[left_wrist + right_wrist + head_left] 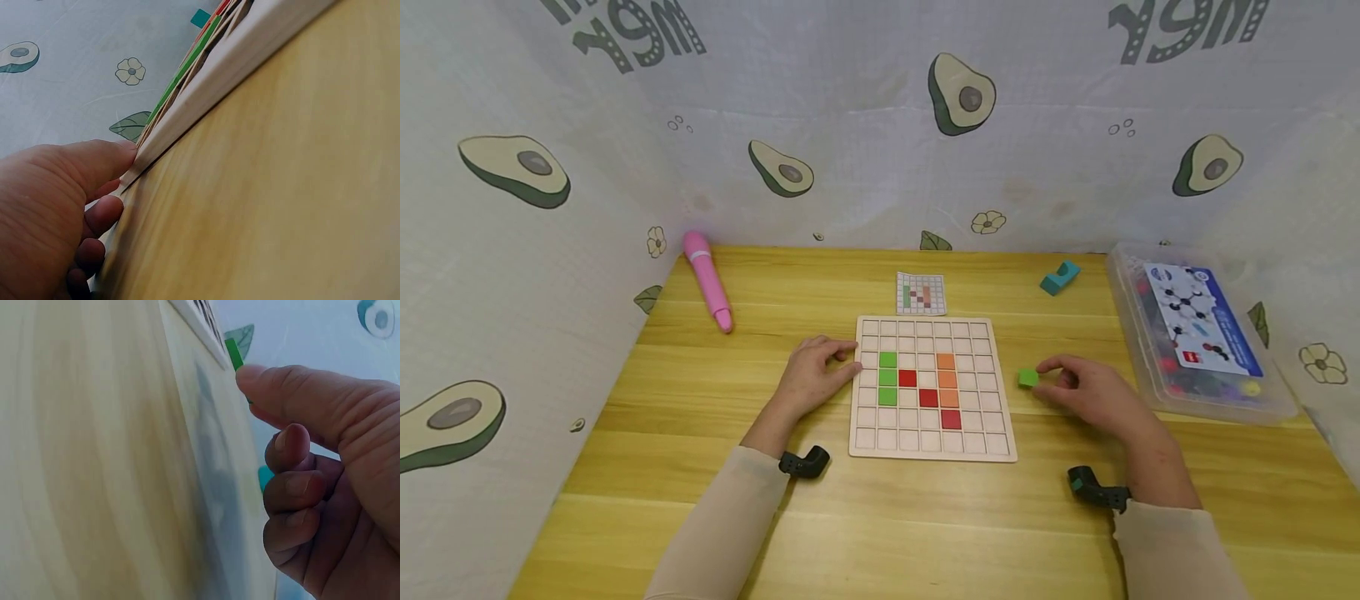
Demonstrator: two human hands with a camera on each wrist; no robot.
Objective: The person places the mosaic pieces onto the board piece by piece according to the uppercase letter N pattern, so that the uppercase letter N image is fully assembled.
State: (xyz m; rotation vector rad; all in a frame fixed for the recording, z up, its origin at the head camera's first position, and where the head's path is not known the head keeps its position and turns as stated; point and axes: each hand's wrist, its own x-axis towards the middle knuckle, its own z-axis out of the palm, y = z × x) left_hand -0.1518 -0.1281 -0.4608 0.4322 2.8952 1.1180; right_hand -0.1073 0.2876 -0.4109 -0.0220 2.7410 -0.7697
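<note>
A pale wooden grid board (910, 439) lies flat on the table. Green tiles (887, 377) form a column at its left, orange tiles (947, 379) another column further right. Red tiles (928, 398) step diagonally down between them, the lowest under the orange column. My left hand (811, 377) touches the board's left edge with thumb and index fingertips; its other fingers curl loosely in the left wrist view. To the right of the board, my right hand (1088, 392) pinches a loose green square tile (1027, 379) between thumb and index finger. The right wrist view shows this tile edge-on (234, 354).
Behind the board lies a small printed pattern card (921, 294). A pink microphone-shaped pen (708, 283) is at the back left. At the back right sit a teal notched block (1060, 278) and a clear plastic box (1150, 367). Patterned cloth (865, 108) hangs around the table.
</note>
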